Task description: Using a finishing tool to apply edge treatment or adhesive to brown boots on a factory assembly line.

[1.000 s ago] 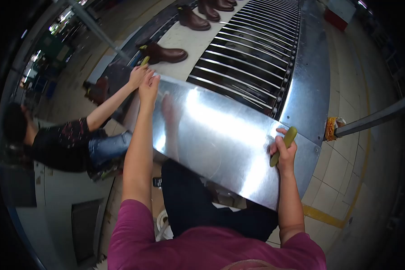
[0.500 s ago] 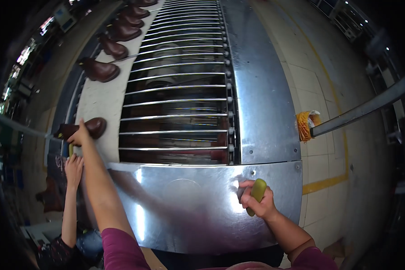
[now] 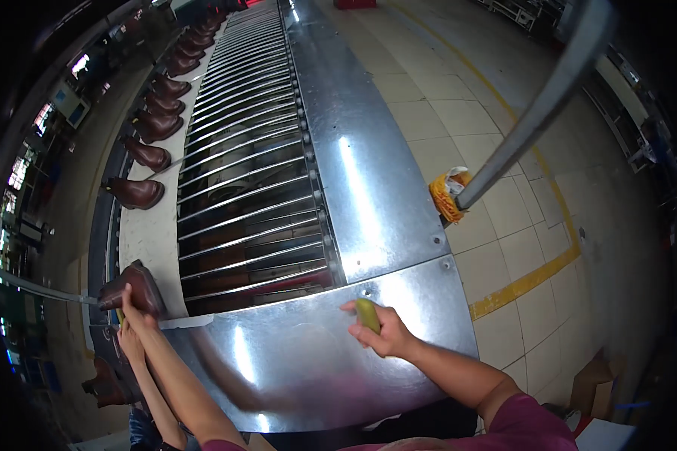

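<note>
At the near left end of the conveyor, my left hand (image 3: 141, 319) is closed on a dark brown ankle boot (image 3: 138, 287), a finger lying along its side. The boot looks tilted, its toe towards the bare metal end plate. A co-worker's hand (image 3: 130, 344) is close against mine and reaches to the same boot; a bit of yellow-green shows there, its kind hidden. Above the shiny metal end plate (image 3: 278, 353), my right hand (image 3: 385, 332) grips an oblong olive-green piece (image 3: 367, 314) with rounded ends. Its index finger points forward.
Several brown boots (image 3: 137, 193) stand in a row along the white belt (image 3: 147, 233). Metal rollers (image 3: 252, 248) run beside it. A grey post (image 3: 530, 120) with yellow wrapping (image 3: 445, 197) rises at the right. Another boot (image 3: 107, 383) sits lower left.
The view has swung, showing more of the boot row. The boot at my left hand has turned from toe-right to tilted. Both hands keep their grip.
</note>
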A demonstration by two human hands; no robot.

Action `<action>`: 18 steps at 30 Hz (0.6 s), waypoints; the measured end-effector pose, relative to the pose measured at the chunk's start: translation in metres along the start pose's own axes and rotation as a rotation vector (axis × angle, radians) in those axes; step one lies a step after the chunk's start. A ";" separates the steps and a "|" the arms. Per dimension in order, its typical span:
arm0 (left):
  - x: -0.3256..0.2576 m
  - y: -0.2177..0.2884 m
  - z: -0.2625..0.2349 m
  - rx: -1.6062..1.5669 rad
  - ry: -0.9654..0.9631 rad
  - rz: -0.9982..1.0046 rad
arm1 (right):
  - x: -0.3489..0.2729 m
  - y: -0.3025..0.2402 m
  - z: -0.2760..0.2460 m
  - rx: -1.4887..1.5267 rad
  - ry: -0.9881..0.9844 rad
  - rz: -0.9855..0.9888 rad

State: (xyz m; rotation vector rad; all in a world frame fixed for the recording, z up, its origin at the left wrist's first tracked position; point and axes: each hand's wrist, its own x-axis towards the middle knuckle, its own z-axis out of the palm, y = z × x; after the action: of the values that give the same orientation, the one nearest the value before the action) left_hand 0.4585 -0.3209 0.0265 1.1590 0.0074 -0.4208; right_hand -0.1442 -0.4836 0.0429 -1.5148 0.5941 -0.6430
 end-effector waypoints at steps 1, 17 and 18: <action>-0.055 -0.018 0.039 0.048 -0.034 -0.006 | -0.004 -0.004 -0.005 0.051 0.045 0.086; -0.442 -0.080 0.052 0.800 -0.455 0.365 | -0.028 -0.008 0.018 -1.149 0.238 -0.006; -0.440 -0.083 0.052 0.798 -0.438 0.360 | -0.027 -0.008 0.019 -1.192 0.247 -0.009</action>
State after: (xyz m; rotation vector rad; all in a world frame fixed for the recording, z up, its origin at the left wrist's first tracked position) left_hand 0.0146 -0.2547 0.0715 1.7816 -0.8016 -0.3529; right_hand -0.1504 -0.4508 0.0491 -2.5455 1.2929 -0.4825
